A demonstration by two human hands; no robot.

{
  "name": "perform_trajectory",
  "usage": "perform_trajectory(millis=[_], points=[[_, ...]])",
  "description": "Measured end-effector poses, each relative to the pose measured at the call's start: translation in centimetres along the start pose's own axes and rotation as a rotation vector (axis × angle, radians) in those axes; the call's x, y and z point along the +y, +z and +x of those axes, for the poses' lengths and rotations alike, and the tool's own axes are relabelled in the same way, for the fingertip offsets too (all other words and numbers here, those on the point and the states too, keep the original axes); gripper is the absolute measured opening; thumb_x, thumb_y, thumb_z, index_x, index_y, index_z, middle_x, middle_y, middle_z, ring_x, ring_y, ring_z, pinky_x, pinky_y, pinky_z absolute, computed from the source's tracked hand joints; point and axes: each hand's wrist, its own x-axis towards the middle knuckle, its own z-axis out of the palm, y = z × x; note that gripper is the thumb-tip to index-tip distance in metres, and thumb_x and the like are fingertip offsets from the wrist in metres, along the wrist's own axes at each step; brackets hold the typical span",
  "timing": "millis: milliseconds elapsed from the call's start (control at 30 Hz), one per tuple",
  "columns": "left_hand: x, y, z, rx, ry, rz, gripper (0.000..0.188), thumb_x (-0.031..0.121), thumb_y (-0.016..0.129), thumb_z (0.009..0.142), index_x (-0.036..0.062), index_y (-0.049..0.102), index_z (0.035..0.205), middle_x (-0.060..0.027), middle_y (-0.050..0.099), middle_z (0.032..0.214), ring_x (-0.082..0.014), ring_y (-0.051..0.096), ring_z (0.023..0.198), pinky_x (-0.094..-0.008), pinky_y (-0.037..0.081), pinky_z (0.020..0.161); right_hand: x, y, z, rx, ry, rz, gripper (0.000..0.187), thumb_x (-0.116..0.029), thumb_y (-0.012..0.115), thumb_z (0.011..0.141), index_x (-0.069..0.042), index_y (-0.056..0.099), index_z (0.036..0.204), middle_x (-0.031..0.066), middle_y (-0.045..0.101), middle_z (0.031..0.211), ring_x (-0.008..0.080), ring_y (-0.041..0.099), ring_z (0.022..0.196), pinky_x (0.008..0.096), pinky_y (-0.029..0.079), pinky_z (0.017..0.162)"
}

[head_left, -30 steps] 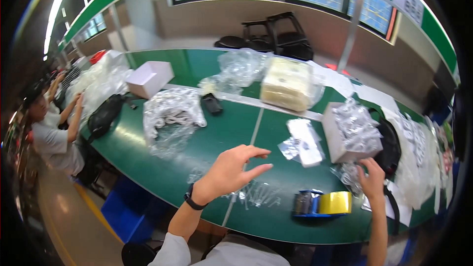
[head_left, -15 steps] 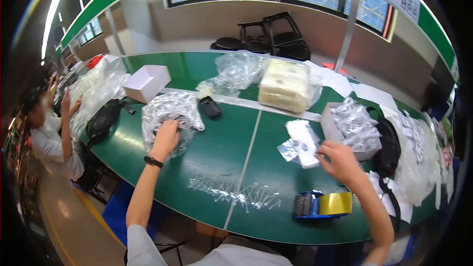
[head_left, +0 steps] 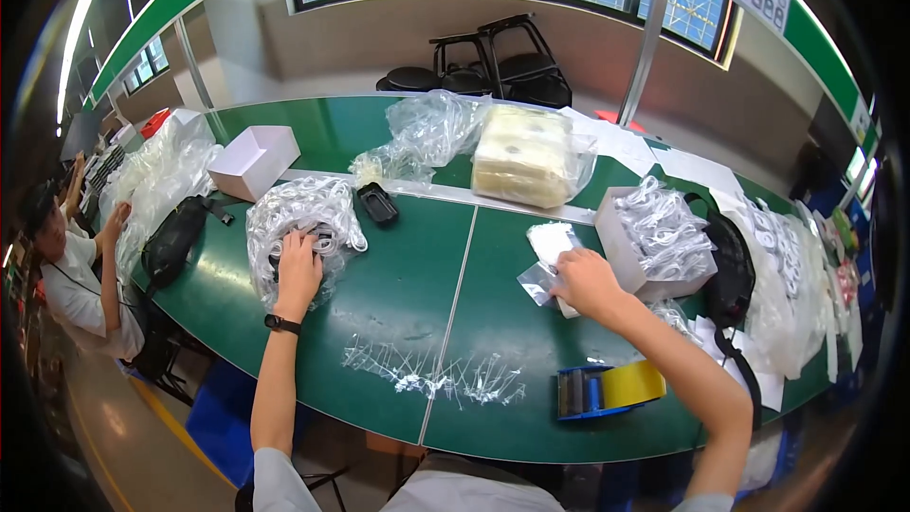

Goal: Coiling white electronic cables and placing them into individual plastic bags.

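On the left of the green table, a clear plastic bag of bundled white cables (head_left: 322, 199) lies opened out. My left hand (head_left: 300, 270) reaches into that heap, its fingers curled on a white cable and the tips partly hidden. To the right, my right hand (head_left: 592, 284) bends over a stack of small clear plastic bags (head_left: 550, 245). Its fingers are closed at the edge of a small bag (head_left: 537, 283), hiding part of the stack. Just beyond this hand stands a white box (head_left: 621, 232) piled with bagged white cables (head_left: 664, 228).
Loose twist ties (head_left: 427, 374) lie near the front edge, left of a blue tape dispenser (head_left: 607, 391) with yellow tape. A black holder (head_left: 377, 203), a white box (head_left: 254, 163) and a wrapped cream stack (head_left: 531, 156) stand farther back. Another person (head_left: 85, 275) sits left.
My right hand has moved left onto the small bags and covers part of them. My left hand stays at the cable heap. The view has shifted slightly.
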Motion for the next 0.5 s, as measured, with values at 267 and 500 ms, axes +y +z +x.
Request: perform_trajectory(millis=[267,500], points=[[0.6,-0.3,0.0,0.017,-0.013,-0.055,0.028,-0.002,0.066,0.075,-0.0007,0.061,0.102,-0.0164,0.052,0.110,-0.0357,0.049,0.112,-0.0424,0.043,0.097,0.6,-0.1,-0.8,-0.040,0.050,0.036,0.022,-0.025,0.063,0.087,-0.006,0.074,0.092,0.0097,0.069,0.105,0.0315,0.064,0.096,0.0391,0.051,0.086],[0.6,-0.5,0.2,0.056,0.063,-0.022,0.027,-0.002,0.065,0.074,0.0011,0.062,0.101,-0.0140,0.060,0.105,-0.0350,0.052,0.109,-0.0415,0.044,0.096,0.8,-0.4,-1.5,0.016,0.033,0.129,0.029,-0.025,0.055,0.094,-0.004,0.073,0.097,0.0170,0.067,0.112,0.0342,0.061,0.104,0.0410,0.048,0.092]])
